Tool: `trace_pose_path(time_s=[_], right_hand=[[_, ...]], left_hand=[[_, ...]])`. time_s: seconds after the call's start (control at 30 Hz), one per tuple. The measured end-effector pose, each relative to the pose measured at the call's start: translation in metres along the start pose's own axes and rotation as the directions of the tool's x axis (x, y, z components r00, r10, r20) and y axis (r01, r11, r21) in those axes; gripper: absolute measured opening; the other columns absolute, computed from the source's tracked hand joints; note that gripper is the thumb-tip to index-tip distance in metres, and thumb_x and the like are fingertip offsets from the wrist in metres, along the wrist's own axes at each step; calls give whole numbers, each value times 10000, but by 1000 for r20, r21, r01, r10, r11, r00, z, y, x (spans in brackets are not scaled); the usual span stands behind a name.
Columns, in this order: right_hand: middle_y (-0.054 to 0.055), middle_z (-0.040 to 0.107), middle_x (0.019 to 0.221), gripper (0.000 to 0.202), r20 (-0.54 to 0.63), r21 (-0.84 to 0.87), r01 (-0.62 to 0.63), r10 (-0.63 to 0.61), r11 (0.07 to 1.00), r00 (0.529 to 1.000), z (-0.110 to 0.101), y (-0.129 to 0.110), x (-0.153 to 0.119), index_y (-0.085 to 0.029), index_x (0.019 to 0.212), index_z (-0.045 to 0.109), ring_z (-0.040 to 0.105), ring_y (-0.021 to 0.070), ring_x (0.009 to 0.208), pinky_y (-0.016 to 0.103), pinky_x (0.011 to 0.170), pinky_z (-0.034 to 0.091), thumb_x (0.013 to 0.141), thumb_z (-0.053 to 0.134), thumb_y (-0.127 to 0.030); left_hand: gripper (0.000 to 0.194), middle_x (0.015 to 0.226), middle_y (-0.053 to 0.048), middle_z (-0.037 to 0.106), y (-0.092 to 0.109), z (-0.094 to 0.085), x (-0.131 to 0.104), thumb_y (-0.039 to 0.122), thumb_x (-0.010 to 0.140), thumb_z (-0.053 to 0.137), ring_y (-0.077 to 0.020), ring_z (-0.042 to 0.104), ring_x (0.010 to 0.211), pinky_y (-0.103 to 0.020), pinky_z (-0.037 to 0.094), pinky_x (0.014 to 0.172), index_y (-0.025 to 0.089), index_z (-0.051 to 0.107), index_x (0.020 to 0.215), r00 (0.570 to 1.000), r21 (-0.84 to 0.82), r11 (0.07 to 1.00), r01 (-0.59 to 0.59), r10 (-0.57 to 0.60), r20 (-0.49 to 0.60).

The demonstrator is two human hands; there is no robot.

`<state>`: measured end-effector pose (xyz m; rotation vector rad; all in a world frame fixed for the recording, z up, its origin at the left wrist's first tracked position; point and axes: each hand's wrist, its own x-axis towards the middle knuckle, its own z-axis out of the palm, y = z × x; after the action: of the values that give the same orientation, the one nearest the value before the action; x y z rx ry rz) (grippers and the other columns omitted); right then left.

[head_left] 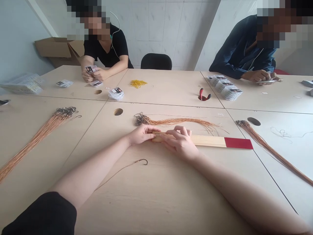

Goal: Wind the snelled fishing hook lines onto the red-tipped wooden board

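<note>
A long flat wooden strip (207, 140) with a red end lies across the table in front of me. My left hand (141, 134) is closed around its left end, thumb and fingers pinching there. Over the strip, just right of that, my right hand (179, 142) has bent fingers drawn together; whatever is between the fingertips is too small to make out. Behind the strip is a bundle of fish hooks (141, 119) with copper-coloured lines (181, 121) trailing right. Nearer to me, a single fish hook (143, 161) on a line lies left of centre.
More hook bundles lie left (65, 112) and right (243, 124). Across the table, two people handle small packs beside stacked packs (226, 87). Red-handled pliers (202, 94) stand in a table hole. Yellow pieces (138, 83) lie at the far middle.
</note>
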<state>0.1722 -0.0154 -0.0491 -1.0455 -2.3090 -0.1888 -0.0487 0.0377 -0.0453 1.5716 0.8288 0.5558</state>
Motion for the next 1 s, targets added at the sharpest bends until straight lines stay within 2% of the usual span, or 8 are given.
trace_pose_path(time_s=[0.1,0.23,0.37,0.5,0.7,1.0], right_hand=[[44,530,692,143,-93,-12,-14,13,1000,996,3,-3,2,-328,926,681,351,199,837,310,609,157,870,557,-370],[28,435,578,140,-154,-8,13,-14,1000,988,7,-3,5,-352,916,691,321,178,748,325,624,179,869,560,-373],[20,418,543,168,-161,6,6,-5,1000,987,9,-1,6,-351,965,684,326,174,733,337,638,195,889,534,-346],[26,449,550,190,-157,9,-57,57,998,986,12,-1,6,-310,1002,671,331,179,737,335,621,175,890,529,-368],[23,450,541,156,-154,32,-69,73,997,985,15,2,5,-290,930,676,327,179,744,327,619,164,886,538,-350],[28,462,576,139,-108,98,-139,150,985,983,14,1,5,-256,902,671,327,183,743,325,668,263,878,538,-290]], left_hand=[[379,1178,-124,590,0,2,0,273,795,601,-196,586,1009,-313,498,821,151,573,1152,1000,9,1000,-12,12,4],[385,1192,-125,567,0,5,0,281,798,603,-189,586,996,-312,507,808,156,553,1159,999,-4,1000,-31,31,18],[373,1151,-115,584,0,7,1,278,798,607,-171,597,945,-294,504,785,160,555,1149,999,1,999,-36,36,9],[366,1070,-105,621,1,8,0,271,805,602,-163,602,922,-283,496,779,160,549,1150,999,13,999,-35,35,9],[378,1006,-111,637,2,11,0,276,807,598,-169,611,882,-307,505,761,146,537,1156,1000,-8,1000,-27,27,12],[373,1052,-111,625,3,11,0,243,786,604,-167,607,896,-279,507,734,157,556,1145,1000,-20,1000,-18,18,0]])
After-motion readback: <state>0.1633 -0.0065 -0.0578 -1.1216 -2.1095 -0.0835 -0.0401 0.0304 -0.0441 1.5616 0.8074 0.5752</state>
